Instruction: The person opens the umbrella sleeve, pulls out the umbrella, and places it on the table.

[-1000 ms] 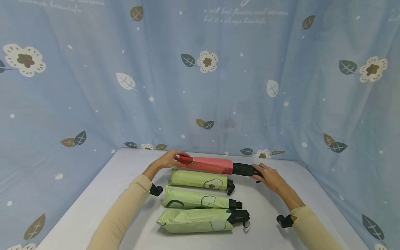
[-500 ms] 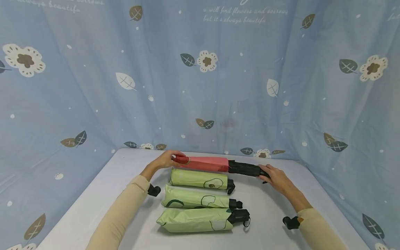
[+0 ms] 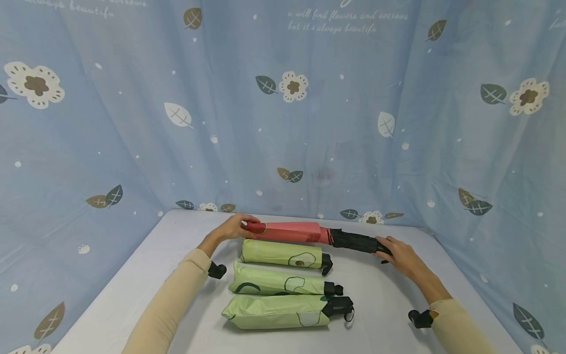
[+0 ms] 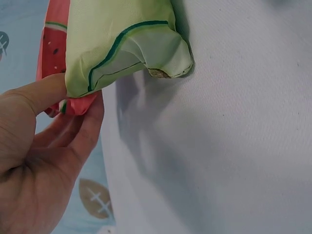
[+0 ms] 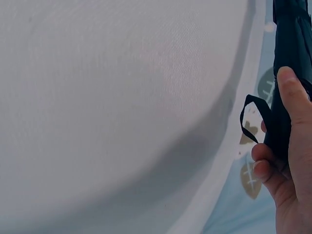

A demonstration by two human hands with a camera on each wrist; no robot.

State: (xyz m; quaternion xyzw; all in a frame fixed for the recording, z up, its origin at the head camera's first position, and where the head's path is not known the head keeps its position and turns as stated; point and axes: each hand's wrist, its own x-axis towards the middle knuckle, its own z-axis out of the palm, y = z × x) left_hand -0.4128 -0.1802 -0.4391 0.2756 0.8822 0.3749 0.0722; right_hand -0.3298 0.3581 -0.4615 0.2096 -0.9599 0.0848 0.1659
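A red watermelon-print umbrella sleeve (image 3: 283, 232) lies at the back of the row. My left hand (image 3: 235, 227) pinches its closed end, thumb on one side and fingers on the other, as the left wrist view shows. Out of the sleeve's right end sticks a folded black umbrella (image 3: 353, 241), with a short red band at the sleeve's mouth. My right hand (image 3: 400, 253) grips the umbrella's handle end. In the right wrist view a black wrist strap (image 5: 246, 117) loops out beside the fingers. The umbrella's far part is hidden inside the sleeve.
Three sleeved green avocado-print umbrellas lie in front, handles to the right: the back one (image 3: 274, 252), the middle one (image 3: 274, 279) and the front one (image 3: 274, 312). They rest on a white table (image 3: 380, 324). A blue patterned curtain (image 3: 309, 123) surrounds the far edge and sides.
My right hand has moved right and slightly toward me, drawing the black umbrella farther out of the red sleeve. My left hand has shifted slightly left with the sleeve's end.
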